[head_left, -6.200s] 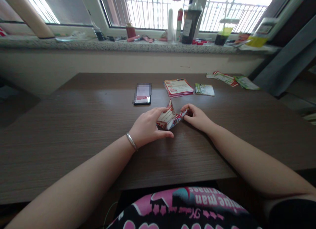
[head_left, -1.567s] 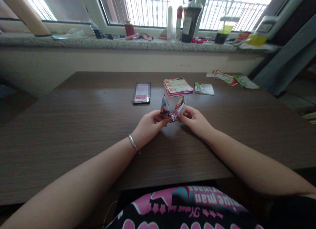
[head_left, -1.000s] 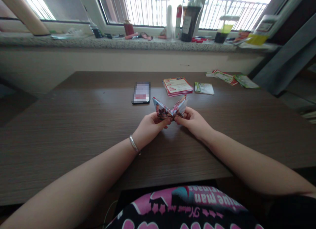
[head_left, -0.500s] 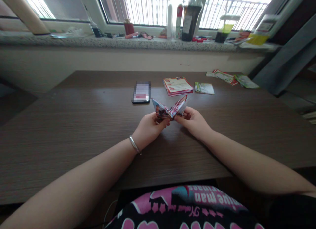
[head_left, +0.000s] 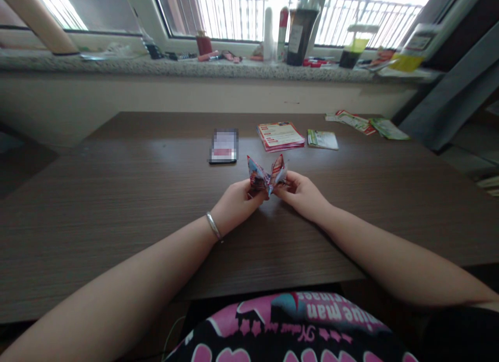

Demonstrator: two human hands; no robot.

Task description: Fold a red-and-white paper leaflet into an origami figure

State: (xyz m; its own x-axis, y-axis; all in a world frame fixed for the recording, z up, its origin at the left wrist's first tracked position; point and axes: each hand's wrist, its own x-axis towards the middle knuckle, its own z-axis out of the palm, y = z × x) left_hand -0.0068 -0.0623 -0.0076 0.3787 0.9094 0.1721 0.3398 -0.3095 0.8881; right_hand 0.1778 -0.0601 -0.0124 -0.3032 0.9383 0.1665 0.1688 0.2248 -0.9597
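Note:
A small folded paper piece (head_left: 257,176), printed in red, blue and white, stands up in a V with two pointed tips. My left hand (head_left: 239,202) pinches its left side between thumb and fingers; a silver bangle is on that wrist. On the right side, my right hand (head_left: 306,194) grips the paper's lower edge, its fingertips partly hidden behind the folds. Both hands are close together just above the brown table (head_left: 136,195).
Beyond the hands lie a phone (head_left: 223,146), a stack of printed cards (head_left: 280,136) and a smaller card stack (head_left: 323,139). Loose printed papers (head_left: 356,121) are at the back right. Bottles and small items line the windowsill (head_left: 234,68).
The two paper flaps have drawn closer together and stand steeper and narrower. Both hands have moved slightly inward, still holding the paper.

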